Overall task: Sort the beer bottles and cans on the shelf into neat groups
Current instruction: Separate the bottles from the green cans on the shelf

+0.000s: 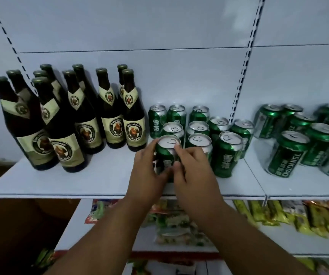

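Observation:
A green beer can [166,153] stands at the front of a cluster of like green cans [199,126] in the middle of the white shelf [100,181]. My left hand [149,171] wraps its left side and my right hand [191,169] its right side, fingers reaching up to the rim. Several dark brown bottles with cream labels [64,120] stand grouped at the left. Another group of green Tsingtao cans [302,139] fills the shelf section at the right.
A slotted upright [241,76] divides the back panel between the two can groups. Below the shelf lies a lower shelf with snack packets [179,225] and yellow-green packets [298,217]. Bare shelf surface lies in front of the bottles.

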`<state>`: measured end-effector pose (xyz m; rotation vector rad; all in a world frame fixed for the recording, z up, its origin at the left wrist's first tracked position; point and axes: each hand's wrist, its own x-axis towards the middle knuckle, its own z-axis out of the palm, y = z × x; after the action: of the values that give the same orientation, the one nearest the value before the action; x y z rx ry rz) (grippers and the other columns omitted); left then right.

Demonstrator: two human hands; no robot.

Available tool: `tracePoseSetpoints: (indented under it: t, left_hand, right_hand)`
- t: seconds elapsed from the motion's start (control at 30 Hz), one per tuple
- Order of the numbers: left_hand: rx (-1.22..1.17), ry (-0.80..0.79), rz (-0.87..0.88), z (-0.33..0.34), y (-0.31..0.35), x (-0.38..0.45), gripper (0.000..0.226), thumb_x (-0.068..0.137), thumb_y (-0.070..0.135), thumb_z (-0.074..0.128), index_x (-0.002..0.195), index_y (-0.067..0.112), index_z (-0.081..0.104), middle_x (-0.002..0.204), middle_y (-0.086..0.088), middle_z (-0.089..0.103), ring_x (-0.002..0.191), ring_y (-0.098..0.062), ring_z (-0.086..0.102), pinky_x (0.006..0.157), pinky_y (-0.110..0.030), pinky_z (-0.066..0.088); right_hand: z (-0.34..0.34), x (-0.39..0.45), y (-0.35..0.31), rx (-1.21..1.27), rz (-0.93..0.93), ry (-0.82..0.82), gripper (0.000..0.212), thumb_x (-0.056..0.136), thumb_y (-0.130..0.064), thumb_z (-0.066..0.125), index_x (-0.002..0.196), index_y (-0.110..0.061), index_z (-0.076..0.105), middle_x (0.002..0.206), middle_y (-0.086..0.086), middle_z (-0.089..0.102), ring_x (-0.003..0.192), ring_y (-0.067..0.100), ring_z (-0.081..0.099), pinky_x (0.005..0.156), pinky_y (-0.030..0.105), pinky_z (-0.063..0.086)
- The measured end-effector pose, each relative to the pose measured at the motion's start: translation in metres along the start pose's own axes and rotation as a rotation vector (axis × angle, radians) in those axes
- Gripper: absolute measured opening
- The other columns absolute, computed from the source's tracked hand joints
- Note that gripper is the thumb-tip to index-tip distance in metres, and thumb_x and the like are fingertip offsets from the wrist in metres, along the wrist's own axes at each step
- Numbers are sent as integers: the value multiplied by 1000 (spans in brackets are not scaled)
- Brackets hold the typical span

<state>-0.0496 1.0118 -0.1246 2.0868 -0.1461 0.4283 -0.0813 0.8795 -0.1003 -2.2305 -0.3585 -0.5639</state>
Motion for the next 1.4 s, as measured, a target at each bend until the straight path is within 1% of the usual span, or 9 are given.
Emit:
tracePoseSetpoints:
  t: [0.13, 0.27, 0.37, 0.57, 0.73, 0.93, 1.13, 1.27, 1.4]
  left_hand:
    - [101, 128, -41, -1, 1, -9, 82, 81, 37, 77, 149, 28, 33, 126, 2, 43, 112, -16, 51, 96, -38, 49]
    - [65, 277, 167, 4, 14, -36, 43, 84, 22, 73, 120, 20, 50, 107, 4, 49, 95, -10, 50, 85, -26, 47]
    - [28, 180, 353, 21, 29, -46, 23, 86, 21, 65, 106, 19, 53, 96, 9, 47, 87, -5, 47, 81, -5, 36]
    - [-75, -66, 617, 100, 85, -58, 15, 88, 26, 55, 101, 20, 54, 93, 15, 42, 85, -1, 41, 81, -4, 32]
    - [-162, -187, 677, 192, 150, -82, 14, 87, 24, 57, 100, 24, 51, 90, 9, 50, 81, -8, 47, 73, -19, 39]
    - [-239, -265, 645, 309, 239, -113, 16, 86, 19, 62, 99, 24, 54, 90, 13, 49, 83, -9, 50, 74, -22, 41]
    - [-194, -282, 674, 399, 311, -109, 17, 87, 22, 61, 101, 28, 52, 92, 17, 46, 85, -4, 48, 74, -12, 36]
    - [-159, -290, 690, 444, 339, -87, 20, 85, 20, 63, 103, 26, 55, 93, 19, 47, 88, 1, 48, 75, -13, 39]
    - [-123, -311, 735, 484, 366, -44, 20, 86, 19, 63, 105, 22, 58, 94, 16, 49, 89, 2, 48, 75, -7, 36]
  right_hand:
    - [-1, -1, -1, -20, 12, 13, 41, 100, -21, 48, 141, -21, 50, 123, -8, 48, 103, 4, 52, 89, 18, 46]
    - [-18, -13, 7, -25, -38, 129, 31, 98, -18, 53, 128, -20, 58, 114, -12, 50, 98, -5, 52, 82, 4, 40]
    - [-52, -20, 23, -94, -4, 234, 27, 97, -23, 55, 124, -21, 58, 108, -13, 49, 94, -6, 53, 78, 4, 41]
    - [-148, -59, 64, -206, 148, 424, 23, 95, -27, 60, 117, -23, 60, 109, -9, 53, 95, 1, 56, 76, 21, 50]
    - [-239, -105, 106, -301, 276, 499, 25, 93, -27, 64, 117, -24, 58, 106, -9, 53, 92, 1, 55, 72, 11, 43]
    - [-356, -148, 178, -376, 309, 531, 23, 90, -28, 67, 112, -25, 61, 101, -12, 53, 92, -4, 54, 77, 6, 40]
    - [-450, -143, 248, -372, 311, 486, 20, 88, -28, 69, 106, -28, 61, 98, -13, 55, 92, 1, 55, 79, 10, 41]
    - [-481, -121, 294, -332, 275, 426, 17, 90, -27, 67, 103, -33, 57, 99, -15, 54, 94, 1, 54, 80, 18, 45]
    - [-503, -89, 343, -221, 324, 436, 11, 94, -28, 62, 102, -33, 59, 103, -14, 57, 92, -3, 56, 74, 17, 46]
